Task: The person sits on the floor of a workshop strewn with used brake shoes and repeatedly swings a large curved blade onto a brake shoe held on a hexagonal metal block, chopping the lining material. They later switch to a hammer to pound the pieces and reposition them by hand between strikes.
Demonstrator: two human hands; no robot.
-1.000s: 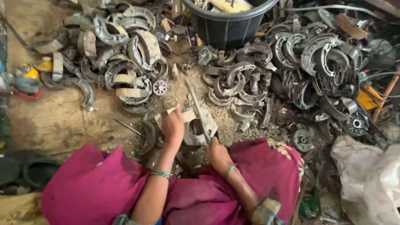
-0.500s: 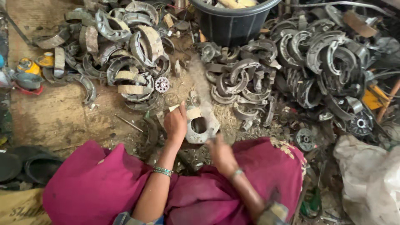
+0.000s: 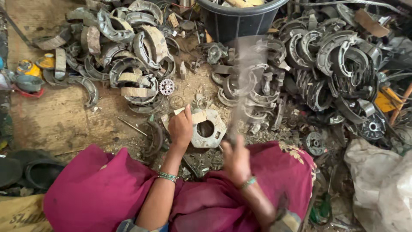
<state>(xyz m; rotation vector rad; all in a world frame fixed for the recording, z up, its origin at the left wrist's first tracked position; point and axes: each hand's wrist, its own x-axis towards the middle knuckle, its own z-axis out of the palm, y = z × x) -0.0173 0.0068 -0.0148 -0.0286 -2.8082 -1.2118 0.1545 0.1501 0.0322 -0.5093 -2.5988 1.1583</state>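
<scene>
The left hand (image 3: 180, 127) rests on a flat grey metal plate (image 3: 209, 129) with a round hole in its middle; its fingers are curled over the plate's left edge, pinning it to the dirt ground (image 3: 56, 116) just ahead of the person's knees. The plate looks cast, dull and scuffed, with a pale tan strip along its top edge. The right hand (image 3: 236, 160), at four o'clock from the plate, is closed around a handle; the tool (image 3: 244, 86) rising from it toward twelve o'clock is smeared to a grey streak by motion, so its shape cannot be told. Both wrists carry thin bangles, and magenta cloth (image 3: 98, 189) covers the lap.

At twelve o'clock stands a black plastic tub (image 3: 240, 21) with a ribbed rim. Curved rusty brake shoes lie heaped at ten o'clock (image 3: 124, 51) and at two o'clock (image 3: 334, 60), dusty and dark. A small toothed gear (image 3: 166, 87) lies at eleven o'clock from the plate. At nine o'clock sits a small yellow tin (image 3: 26, 68), its label too small to tell. A pale woven sack (image 3: 382, 189) slumps at four o'clock.
</scene>
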